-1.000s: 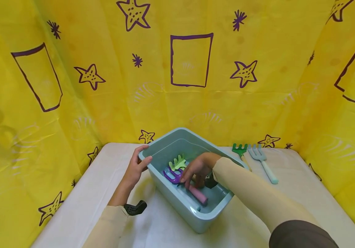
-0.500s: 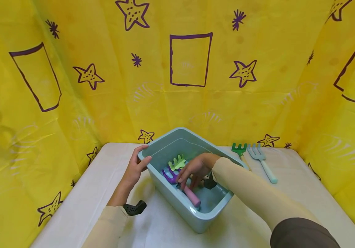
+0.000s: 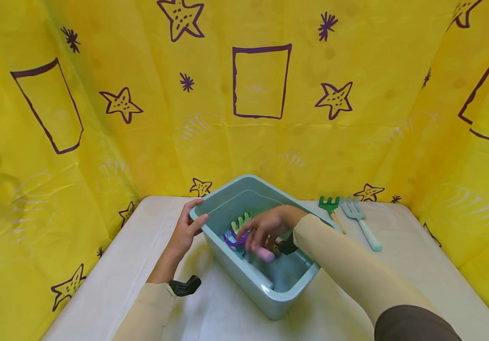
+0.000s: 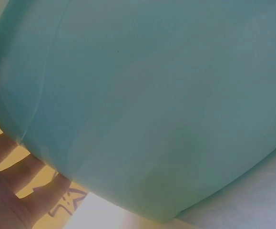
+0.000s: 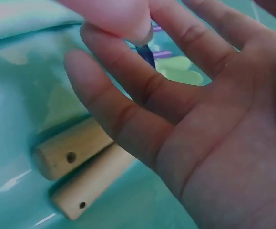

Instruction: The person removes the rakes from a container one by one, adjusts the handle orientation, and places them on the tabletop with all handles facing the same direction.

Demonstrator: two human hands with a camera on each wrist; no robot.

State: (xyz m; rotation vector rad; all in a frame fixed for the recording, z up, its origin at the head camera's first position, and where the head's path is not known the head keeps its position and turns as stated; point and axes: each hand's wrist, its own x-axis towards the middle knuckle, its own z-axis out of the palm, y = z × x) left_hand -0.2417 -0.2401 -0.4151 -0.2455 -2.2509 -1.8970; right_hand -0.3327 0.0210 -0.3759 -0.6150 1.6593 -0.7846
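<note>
Now the left hand [image 3: 186, 226] grips the bin [image 3: 250, 287] around ten o'clock; inside, the right hand [image 3: 267, 226] pinches a pink handle [image 3: 265, 255], with a purple claw [image 3: 232, 240] at nine.

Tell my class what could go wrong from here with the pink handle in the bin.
Not all fingers of the right hand wrap the pink handle, so it might slip.
The purple tool lies close by and could snag.
The right sleeve crosses above the bin and might bump its rim.
</note>
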